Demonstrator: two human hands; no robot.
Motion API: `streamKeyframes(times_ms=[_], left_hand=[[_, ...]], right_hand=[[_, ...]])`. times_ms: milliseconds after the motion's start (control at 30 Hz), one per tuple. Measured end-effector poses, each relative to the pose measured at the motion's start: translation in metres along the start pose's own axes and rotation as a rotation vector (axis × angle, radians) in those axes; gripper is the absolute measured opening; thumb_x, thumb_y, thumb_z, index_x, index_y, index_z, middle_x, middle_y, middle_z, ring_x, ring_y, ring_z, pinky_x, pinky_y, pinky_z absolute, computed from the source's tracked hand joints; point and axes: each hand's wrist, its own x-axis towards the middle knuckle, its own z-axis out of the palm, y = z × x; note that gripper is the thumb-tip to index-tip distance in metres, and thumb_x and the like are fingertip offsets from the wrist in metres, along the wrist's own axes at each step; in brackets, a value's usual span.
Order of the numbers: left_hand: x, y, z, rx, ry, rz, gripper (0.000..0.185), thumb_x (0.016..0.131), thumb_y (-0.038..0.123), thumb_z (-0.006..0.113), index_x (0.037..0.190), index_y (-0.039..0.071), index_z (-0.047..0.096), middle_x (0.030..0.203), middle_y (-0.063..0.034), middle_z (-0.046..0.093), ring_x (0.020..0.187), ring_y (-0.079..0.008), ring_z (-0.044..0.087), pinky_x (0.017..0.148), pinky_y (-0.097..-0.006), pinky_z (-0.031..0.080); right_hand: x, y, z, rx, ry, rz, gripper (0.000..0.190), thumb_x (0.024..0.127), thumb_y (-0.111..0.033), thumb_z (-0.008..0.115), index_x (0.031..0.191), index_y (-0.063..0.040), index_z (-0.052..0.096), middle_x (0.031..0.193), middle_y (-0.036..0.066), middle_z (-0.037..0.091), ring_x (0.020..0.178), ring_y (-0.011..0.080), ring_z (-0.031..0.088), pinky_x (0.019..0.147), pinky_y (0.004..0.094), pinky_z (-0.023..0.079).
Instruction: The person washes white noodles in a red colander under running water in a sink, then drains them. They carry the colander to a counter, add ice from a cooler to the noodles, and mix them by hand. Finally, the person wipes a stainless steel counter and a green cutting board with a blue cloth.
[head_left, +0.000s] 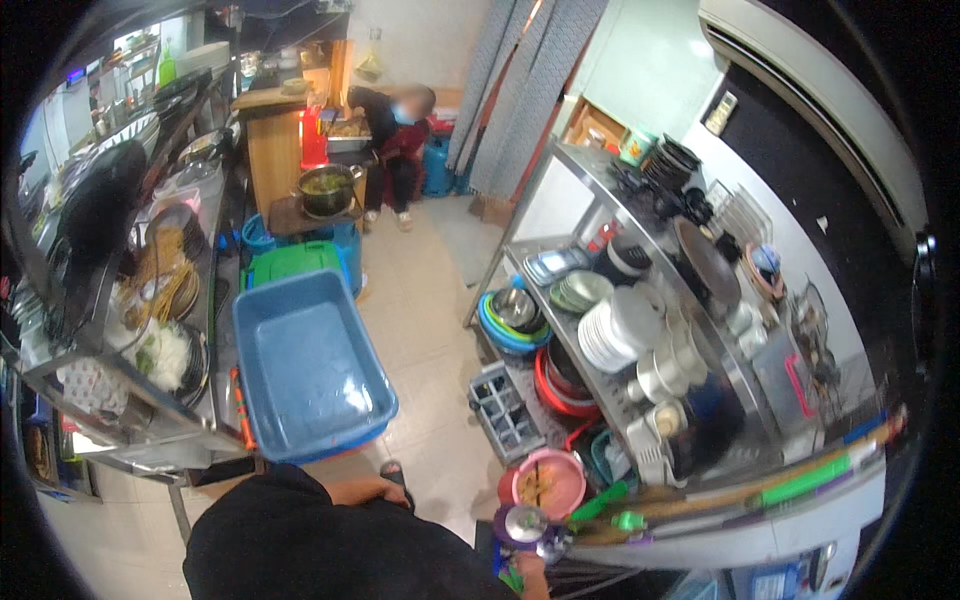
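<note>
My left hand (390, 493) hangs low in front of my dark clothing, above the tiled floor; its fingers are too small to read. Up and to the left of it, an empty blue plastic tub (311, 360) rests beside the counter. My right hand (529, 564) is at the bottom of the view, close to a round metal lid or bowl (526, 523) and other blurred items; whether it grips any of them cannot be told. Just above these stands a pink basin (551, 484) with orange-brown contents.
A metal rack (592, 330) with stacked plates, bowls and basins runs along the right. The cluttered counter (217, 300) lies left. A green lid (296, 262) and a pot (325, 191) are ahead, near a seated person (390, 135). A grey compartment crate (507, 411) sits by the rack.
</note>
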Motion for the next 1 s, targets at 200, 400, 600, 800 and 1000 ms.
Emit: streamKeyframes(times_ms=[200, 400, 600, 800, 1000], left_hand=[[-0.037, -0.032, -0.152, -0.498, 0.312, -0.538, 0.05, 0.087, 0.046, 0.057, 0.108, 0.002, 0.066, 0.112, -0.0201, 0.067, 0.104, -0.0361, 0.061, 0.092, -0.0487, 0.045], [-0.091, -0.044, -0.269, -0.413, 0.825, -0.637, 0.061, 0.088, 0.056, 0.051, 0.112, 0.003, 0.069, 0.116, -0.0217, 0.066, 0.11, -0.0371, 0.061, 0.097, -0.0454, 0.046], [-0.129, -0.063, -0.285, -0.582, 0.967, -0.954, 0.058, 0.088, 0.049, 0.049, 0.115, 0.002, 0.068, 0.121, -0.0227, 0.063, 0.115, -0.0376, 0.059, 0.1, -0.0434, 0.045], [-0.123, -0.008, -0.281, -0.627, 0.905, -1.075, 0.056, 0.083, 0.05, 0.054, 0.104, 0.002, 0.072, 0.108, -0.0224, 0.068, 0.103, -0.0354, 0.065, 0.091, -0.0458, 0.049], [-0.028, 0.028, -0.461, -0.533, 0.953, -0.548, 0.047, 0.082, 0.049, 0.061, 0.1, 0.007, 0.072, 0.1, -0.0221, 0.07, 0.094, -0.0399, 0.065, 0.084, -0.0454, 0.051]], right_hand=[[0.06, -0.111, 0.08, -0.514, 0.07, -0.148, 0.031, 0.088, -0.032, 0.065, 0.1, -0.004, 0.068, 0.079, 0.011, 0.069, 0.071, 0.0237, 0.067, 0.063, 0.0382, 0.051], [0.104, -0.266, 0.059, -0.717, 0.046, -0.082, 0.049, 0.09, -0.044, 0.053, 0.118, -0.006, 0.066, 0.102, 0.019, 0.07, 0.092, 0.0352, 0.068, 0.082, 0.0459, 0.052], [0.236, -0.36, -0.024, -0.912, -0.219, -0.133, 0.05, 0.091, -0.044, 0.049, 0.118, -0.006, 0.065, 0.107, 0.019, 0.068, 0.096, 0.0381, 0.066, 0.085, 0.048, 0.051], [0.366, -0.453, -0.037, -1.896, -0.915, -0.516, 0.051, 0.092, -0.044, 0.045, 0.119, -0.005, 0.064, 0.112, 0.019, 0.067, 0.1, 0.0411, 0.064, 0.087, 0.0501, 0.05], [0.292, -0.659, 0.161, -0.759, -0.646, -0.882, 0.046, 0.094, -0.044, 0.056, 0.107, -0.001, 0.066, 0.105, 0.019, 0.069, 0.095, 0.0297, 0.067, 0.084, 0.038, 0.051]])
